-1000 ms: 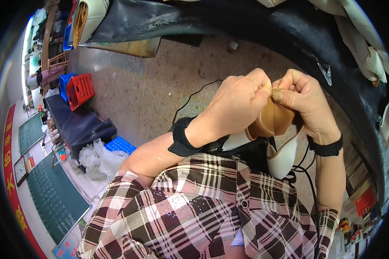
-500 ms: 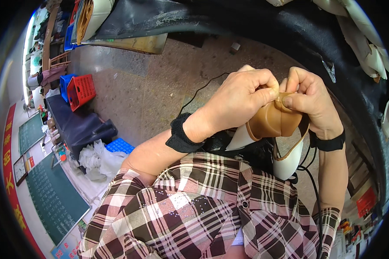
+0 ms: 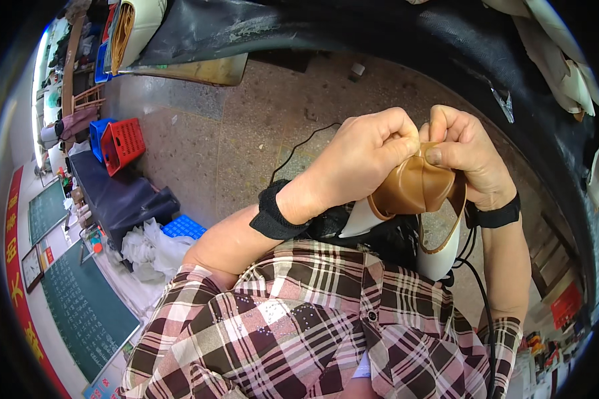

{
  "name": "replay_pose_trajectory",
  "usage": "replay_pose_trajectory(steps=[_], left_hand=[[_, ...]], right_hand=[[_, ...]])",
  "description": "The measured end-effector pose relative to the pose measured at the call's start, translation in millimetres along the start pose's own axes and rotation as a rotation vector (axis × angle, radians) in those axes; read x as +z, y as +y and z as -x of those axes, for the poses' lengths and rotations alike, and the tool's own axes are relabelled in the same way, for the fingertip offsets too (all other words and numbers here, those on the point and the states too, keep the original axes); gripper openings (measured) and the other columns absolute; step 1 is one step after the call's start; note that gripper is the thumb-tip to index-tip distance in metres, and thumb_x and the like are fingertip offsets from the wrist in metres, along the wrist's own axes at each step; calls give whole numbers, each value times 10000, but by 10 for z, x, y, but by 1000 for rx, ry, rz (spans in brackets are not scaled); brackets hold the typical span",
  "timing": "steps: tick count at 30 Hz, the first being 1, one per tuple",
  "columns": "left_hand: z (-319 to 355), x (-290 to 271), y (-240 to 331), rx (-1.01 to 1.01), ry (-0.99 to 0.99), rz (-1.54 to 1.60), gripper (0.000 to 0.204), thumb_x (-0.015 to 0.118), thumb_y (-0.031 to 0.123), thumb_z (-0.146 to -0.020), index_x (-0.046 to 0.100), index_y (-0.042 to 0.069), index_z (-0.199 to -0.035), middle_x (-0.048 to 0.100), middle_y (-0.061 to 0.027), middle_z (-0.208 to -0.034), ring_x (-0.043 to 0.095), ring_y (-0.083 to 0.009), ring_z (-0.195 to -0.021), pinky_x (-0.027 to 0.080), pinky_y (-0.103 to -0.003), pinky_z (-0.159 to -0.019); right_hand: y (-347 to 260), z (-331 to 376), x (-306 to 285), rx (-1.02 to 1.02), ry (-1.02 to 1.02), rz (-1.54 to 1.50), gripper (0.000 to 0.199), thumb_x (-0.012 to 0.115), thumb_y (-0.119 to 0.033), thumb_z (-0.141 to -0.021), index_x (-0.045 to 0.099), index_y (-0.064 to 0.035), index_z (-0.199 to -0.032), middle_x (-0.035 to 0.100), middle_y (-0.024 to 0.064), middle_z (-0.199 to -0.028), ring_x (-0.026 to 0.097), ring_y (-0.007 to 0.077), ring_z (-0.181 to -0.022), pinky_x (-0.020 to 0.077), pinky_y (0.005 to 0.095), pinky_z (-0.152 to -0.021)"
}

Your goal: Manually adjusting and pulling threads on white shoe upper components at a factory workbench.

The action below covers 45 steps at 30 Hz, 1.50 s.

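A tan leather shoe upper [image 3: 416,189] with a white lining is held up in front of my chest. My left hand [image 3: 363,156] pinches its top edge from the left, fingers curled tight. From the right, my right hand [image 3: 466,156] grips the same edge, thumb pressed on the leather. The two hands touch each other at the top of the piece. A black band [image 3: 273,213] wraps my left wrist and another band [image 3: 496,216] wraps my right wrist. A white sole-shaped part [image 3: 439,256] hangs below the leather.
A black cable [image 3: 299,146] runs over the speckled floor [image 3: 233,133]. A dark curved work surface [image 3: 353,30] arcs across the top. Red and blue crates [image 3: 120,143] stand at left, near a dark blue cloth [image 3: 126,203] and white bags [image 3: 150,246]. Green boards [image 3: 80,309] lie at lower left.
Both hands have shifted slightly up and left with the leather piece, and the fingers have regripped its top edge.
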<state>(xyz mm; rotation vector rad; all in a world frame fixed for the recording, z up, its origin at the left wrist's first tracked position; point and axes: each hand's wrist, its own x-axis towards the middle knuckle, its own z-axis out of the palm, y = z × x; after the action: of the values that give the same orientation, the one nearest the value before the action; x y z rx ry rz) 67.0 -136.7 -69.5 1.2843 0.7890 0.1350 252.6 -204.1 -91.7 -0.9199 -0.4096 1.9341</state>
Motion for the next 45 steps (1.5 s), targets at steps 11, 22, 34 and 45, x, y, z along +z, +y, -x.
replay_pose_trajectory(steps=[11,22,34,45], left_hand=[[-25,171,214,103,170,-170,105,539,115,-909,566,27,-859,538,32,-743,458,-41,-692,399,-204,-616],[-108,521,394,113,375,-389,133,555,129,-872,561,0,-840,570,-48,-689,518,-80,-653,428,-254,-591],[-86,539,406,4,213,247,129,551,145,-924,575,20,-910,572,22,-824,517,-32,-756,437,-188,-684],[-64,177,558,248,130,83,86,542,111,-926,556,31,-897,545,39,-841,470,-21,-782,406,-181,-707]], right_hand=[[-312,86,-20,0,31,168,224,710,-46,-781,540,-25,-926,650,36,-812,596,50,-714,479,178,-657],[-469,175,-79,-150,6,546,136,604,29,-756,505,-37,-822,541,-37,-688,488,22,-611,401,183,-547],[-849,256,-103,-14,-155,517,200,683,-46,-798,504,-22,-884,605,18,-799,548,44,-687,451,185,-616],[-966,24,82,35,-210,299,245,703,1,-750,489,-59,-852,646,69,-826,605,86,-720,485,194,-650]])
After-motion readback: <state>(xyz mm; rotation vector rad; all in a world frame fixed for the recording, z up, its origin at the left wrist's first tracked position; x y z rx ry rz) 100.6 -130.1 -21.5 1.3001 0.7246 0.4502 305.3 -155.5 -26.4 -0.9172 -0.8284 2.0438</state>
